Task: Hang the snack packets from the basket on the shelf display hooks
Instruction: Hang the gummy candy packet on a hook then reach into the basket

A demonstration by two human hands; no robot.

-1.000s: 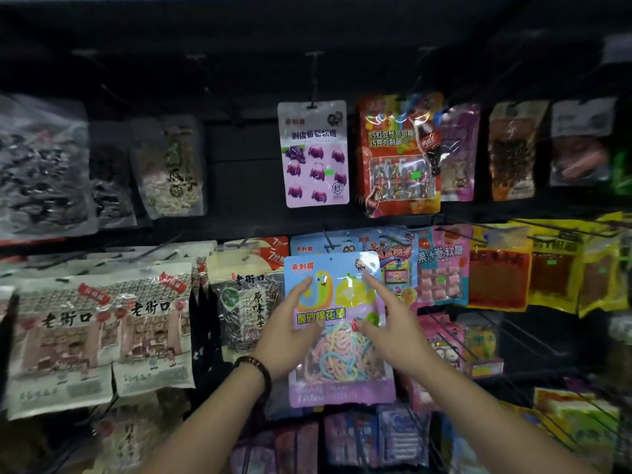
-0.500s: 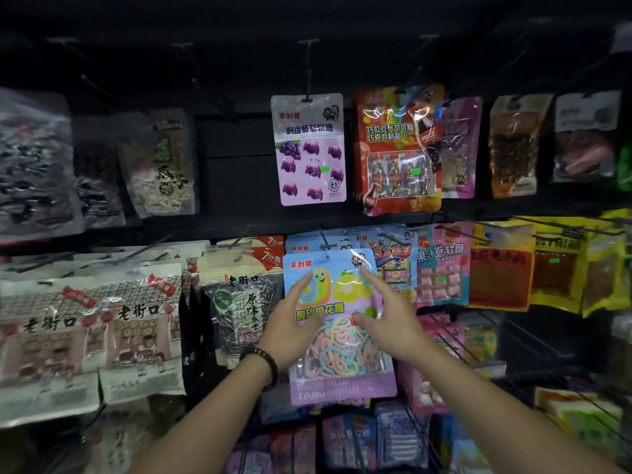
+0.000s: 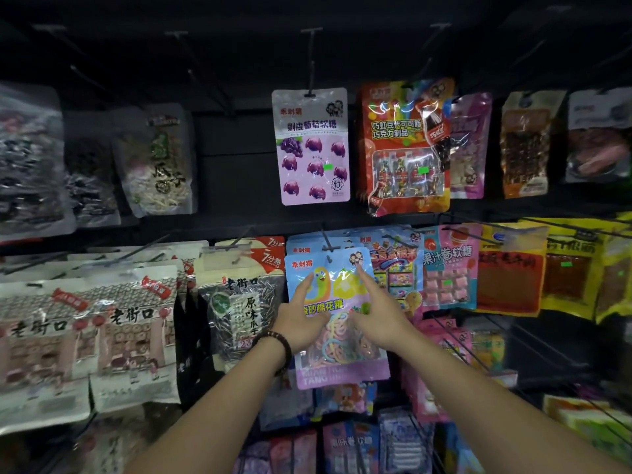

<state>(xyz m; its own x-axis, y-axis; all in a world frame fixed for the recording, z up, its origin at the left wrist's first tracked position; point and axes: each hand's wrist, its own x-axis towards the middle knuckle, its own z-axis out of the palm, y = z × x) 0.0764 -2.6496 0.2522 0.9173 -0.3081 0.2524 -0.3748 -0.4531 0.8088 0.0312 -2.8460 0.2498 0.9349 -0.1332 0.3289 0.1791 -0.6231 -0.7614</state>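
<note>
- The left hand [image 3: 301, 323] is laid flat on the front of the blue marshmallow packet [image 3: 338, 354]. Its fingers are straight and nothing is gripped, and the forefinger is stretched up over the green bird print.
- The right hand [image 3: 379, 319] is likewise held loose and flat against the same packet, just right of the left hand. Its forefinger is pointed at the packet's upper right corner.
- The packet is seen under and between both hands. Its top edge lies above the fingertips and its purple bottom band below the heels of the hands.
- A display hook [image 3: 325, 242] is seen just above the fingertips. Its wire runs down to the slot in the packet's top, and more blue packets are hung behind.
- A beaded bracelet [image 3: 277, 343] is worn on the left wrist.
- A black seed packet [image 3: 239, 302] is hung just left of the left hand, and a pink sweet packet [image 3: 448, 268] right of the right hand.
- Well above both hands, a lilac grape packet [image 3: 311, 145] is hung beside a red cola packet [image 3: 407, 145].
</note>
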